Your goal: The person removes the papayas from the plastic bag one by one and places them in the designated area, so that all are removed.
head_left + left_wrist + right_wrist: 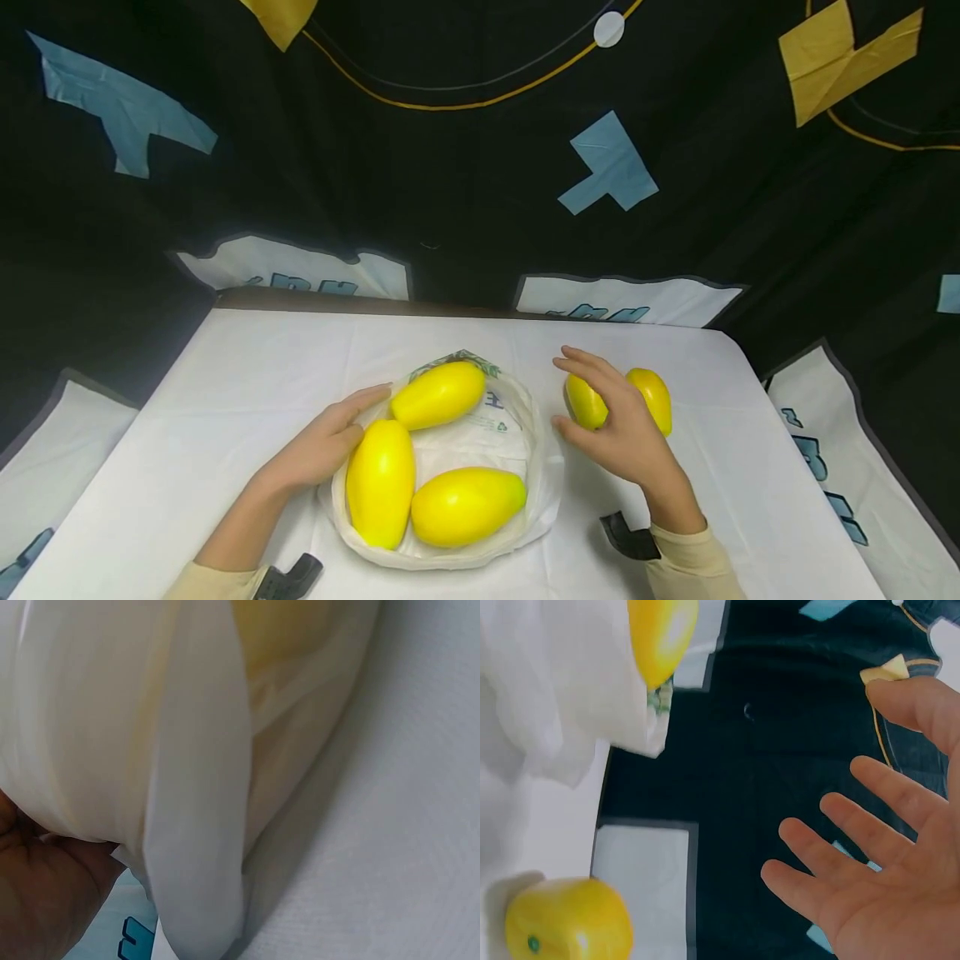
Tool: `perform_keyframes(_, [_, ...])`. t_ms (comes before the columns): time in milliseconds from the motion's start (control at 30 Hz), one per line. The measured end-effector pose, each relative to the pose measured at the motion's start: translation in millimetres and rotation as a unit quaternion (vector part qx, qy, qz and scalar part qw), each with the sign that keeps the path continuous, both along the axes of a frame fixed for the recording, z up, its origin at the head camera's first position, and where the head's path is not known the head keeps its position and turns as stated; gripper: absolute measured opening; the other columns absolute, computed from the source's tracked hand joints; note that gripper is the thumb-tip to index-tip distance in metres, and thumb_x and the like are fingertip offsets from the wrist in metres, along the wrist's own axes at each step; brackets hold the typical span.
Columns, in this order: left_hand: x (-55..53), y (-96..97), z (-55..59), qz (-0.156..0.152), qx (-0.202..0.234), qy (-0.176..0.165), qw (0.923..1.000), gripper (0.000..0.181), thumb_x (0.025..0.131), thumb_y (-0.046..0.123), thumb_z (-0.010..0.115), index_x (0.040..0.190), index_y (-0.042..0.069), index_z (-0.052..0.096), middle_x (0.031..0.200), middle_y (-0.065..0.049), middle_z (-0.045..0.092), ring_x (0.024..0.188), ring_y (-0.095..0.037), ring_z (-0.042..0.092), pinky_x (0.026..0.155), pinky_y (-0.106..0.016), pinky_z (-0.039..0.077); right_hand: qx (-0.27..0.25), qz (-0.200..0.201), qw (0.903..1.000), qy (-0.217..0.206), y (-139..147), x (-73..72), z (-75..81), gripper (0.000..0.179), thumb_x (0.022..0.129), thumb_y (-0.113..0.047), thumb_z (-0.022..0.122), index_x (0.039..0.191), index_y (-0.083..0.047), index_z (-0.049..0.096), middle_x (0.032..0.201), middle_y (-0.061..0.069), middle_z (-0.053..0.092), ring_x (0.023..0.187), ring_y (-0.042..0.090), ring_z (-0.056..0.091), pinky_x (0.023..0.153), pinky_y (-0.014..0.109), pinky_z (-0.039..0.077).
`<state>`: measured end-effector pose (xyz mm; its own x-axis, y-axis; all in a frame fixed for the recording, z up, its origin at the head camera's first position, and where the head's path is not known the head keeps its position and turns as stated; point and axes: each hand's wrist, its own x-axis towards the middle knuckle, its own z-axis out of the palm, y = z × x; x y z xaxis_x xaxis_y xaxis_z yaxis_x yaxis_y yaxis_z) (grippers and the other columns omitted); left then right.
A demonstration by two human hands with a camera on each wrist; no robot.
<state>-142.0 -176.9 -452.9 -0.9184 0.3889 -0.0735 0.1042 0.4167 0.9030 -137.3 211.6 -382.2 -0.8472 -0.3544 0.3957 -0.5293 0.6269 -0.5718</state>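
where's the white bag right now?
In the head view's lower middle, the white bag sits on the table between the left hand, at its left rim, and the right hand, with three yellow fruits inside.

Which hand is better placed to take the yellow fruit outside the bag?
Probably the right hand: its spread fingers hold nothing and hover near the yellow fruit outside the bag. The left hand touches the bag's opposite side.
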Motion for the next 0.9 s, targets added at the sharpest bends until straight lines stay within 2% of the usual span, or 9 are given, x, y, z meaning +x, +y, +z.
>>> perform_keyframes(300, [0.4, 0.4, 1.2, -0.002, 0.003, 0.002, 1.0, 0.054, 0.097, 0.0, 0.037, 0.15, 0.013, 0.039, 0.155, -0.007, 0.034, 0.144, -0.032, 0.023, 0.114, -0.06, 0.018, 0.015, 0.055, 0.9984, -0.006, -19.3, 4.1, -5.4, 0.061, 0.077, -0.02, 0.079, 0.135, -0.02, 0.058, 0.147, -0.003, 0.045, 0.133, 0.019, 0.043, 0.102, 0.05, 0.044])
perform_keyframes(600, [0.3, -1.0, -0.4, -0.003, -0.004, 0.007, 1.0, 0.055, 0.096, -0.001, 0.036, 0.15, 0.011, 0.037, 0.155, -0.008, 0.033, 0.144, -0.033, 0.022, 0.114, -0.059, 0.018, 0.022, 0.131, 0.9908, -0.029, -44.1, 8.0, -19.4, 0.057, 0.082, -0.021, 0.075, 0.136, -0.019, 0.057, 0.144, -0.002, 0.048, 0.132, 0.019, 0.045, 0.104, 0.045, 0.044])
perform_keyframes(833, [-0.1, -1.5, -0.9, 0.0, -0.008, 0.006, 0.9999, 0.055, 0.097, 0.0, 0.036, 0.15, 0.012, 0.037, 0.156, -0.008, 0.032, 0.145, -0.033, 0.022, 0.114, -0.059, 0.017, 0.026, 0.158, 0.9845, -0.07, -57.8, 13.9, -25.9, 0.055, 0.084, -0.02, 0.075, 0.136, -0.024, 0.057, 0.144, -0.004, 0.05, 0.133, 0.009, 0.042, 0.105, 0.039, 0.043])
perform_keyframes(900, [-0.3, -1.6, -1.4, -0.001, -0.006, 0.006, 1.0, 0.055, 0.097, 0.0, 0.036, 0.15, 0.012, 0.037, 0.156, -0.008, 0.032, 0.145, -0.033, 0.022, 0.114, -0.059, 0.017, 0.034, 0.173, 0.9814, -0.075, -61.6, 15.8, -27.8, 0.054, 0.084, -0.02, 0.074, 0.136, -0.023, 0.057, 0.144, -0.003, 0.049, 0.134, 0.011, 0.042, 0.105, 0.04, 0.043])
